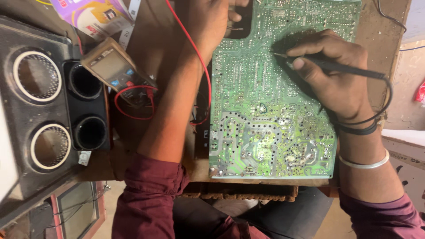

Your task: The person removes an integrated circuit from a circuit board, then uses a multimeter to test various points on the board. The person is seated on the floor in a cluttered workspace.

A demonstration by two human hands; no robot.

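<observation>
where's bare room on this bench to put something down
Little room. One bare wooden strip lies between the multimeter and the circuit board, but the left forearm and red lead cross it. Another bare strip runs right of the board at the bench edge. The speaker box crowds the left side.

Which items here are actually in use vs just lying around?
In use: circuit board, black probe in right hand, left hand at the board's top edge, red lead, multimeter.
Lying about: speaker box, purple carton.
</observation>
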